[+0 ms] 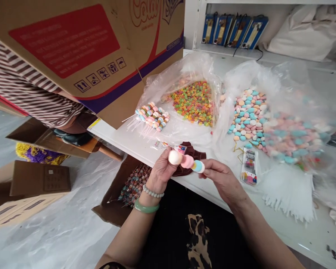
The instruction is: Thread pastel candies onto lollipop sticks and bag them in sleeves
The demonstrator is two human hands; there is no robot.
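Observation:
Between my two hands is a skewer of marshmallow-like sweets (187, 161), with a white ball, a pink piece and a blue, yellow and white end in a row. My left hand (162, 170) closes round the white end, wearing a bead bracelet and a green bangle. Fingers of my right hand (217, 175) pinch the blue and white end. Whether a stick runs inside is hidden. Just behind my hands lie a dark maroon cloth (194, 152) and a small printed packet (181, 148). Several similar finished-looking skewers (154, 116) lie in a heap on the table.
On the white table (207, 194) are a bag of coloured rings (194, 102), a bag of pastel oval sweets (249, 116), a blurred second bag (296, 134), white sticks (291, 196) and a labelled packet (249, 166). A large carton (100, 48) stands left, beside a person in a striped top (22, 78).

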